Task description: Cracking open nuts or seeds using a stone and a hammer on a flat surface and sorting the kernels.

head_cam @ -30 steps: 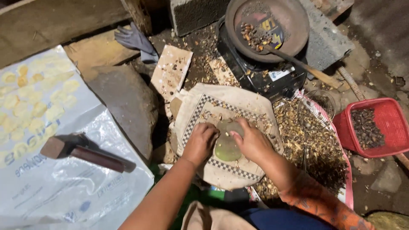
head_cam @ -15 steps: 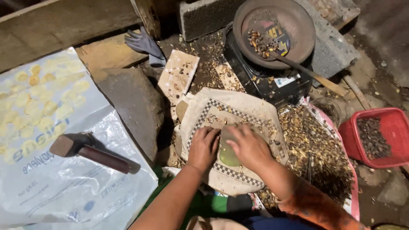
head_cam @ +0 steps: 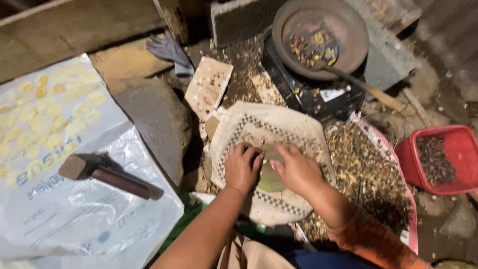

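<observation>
Flattened greenish disc (head_cam: 270, 175) is lying on the patterned cloth (head_cam: 279, 124), where the left hand (head_cam: 242, 167) and right hand (head_cam: 298, 171) are pressing its edges, fingers curled; peeling it up intact likely demands care.

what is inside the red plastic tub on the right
The red plastic tub holds a heap of small dark brown bits; the tub's bottom under them is covered.

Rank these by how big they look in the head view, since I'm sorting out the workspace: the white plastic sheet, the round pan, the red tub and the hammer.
1. White plastic sheet, largest by far.
2. Round pan.
3. Red tub and hammer: too alike to rank; the tub is cut off at the frame's edge.
</observation>
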